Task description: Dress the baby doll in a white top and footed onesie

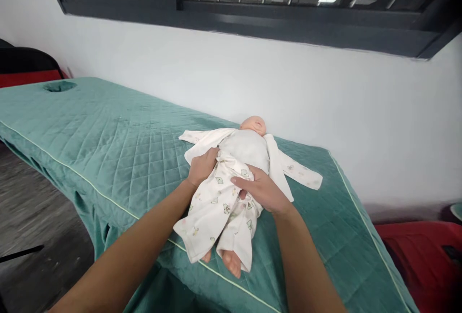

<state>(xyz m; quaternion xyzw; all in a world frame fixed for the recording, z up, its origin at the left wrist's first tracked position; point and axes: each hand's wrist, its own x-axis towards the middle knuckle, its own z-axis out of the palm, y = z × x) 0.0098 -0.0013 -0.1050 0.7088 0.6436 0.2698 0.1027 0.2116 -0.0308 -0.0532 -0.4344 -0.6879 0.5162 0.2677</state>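
Observation:
A baby doll (253,124) lies on its back on a green quilted bed, feet toward me. White printed baby pants (212,207) cover its legs, and its feet stick out of the leg openings. At the waistband's left side, my left hand (204,165) is closed on the cloth. My right hand (265,190) grips the pants on the right, thumb on top and fingers partly hidden by fabric. An open white jacket (298,169) lies under the doll with its sleeves spread out. The doll's torso is wrapped in plain white cloth (247,147).
The green bed (119,149) runs along a white wall below a barred window (234,10). It has a face hole (59,86) at the far left end. A red object (418,255) stands beyond the right edge, and a black-and-red chair (29,65) at the far left.

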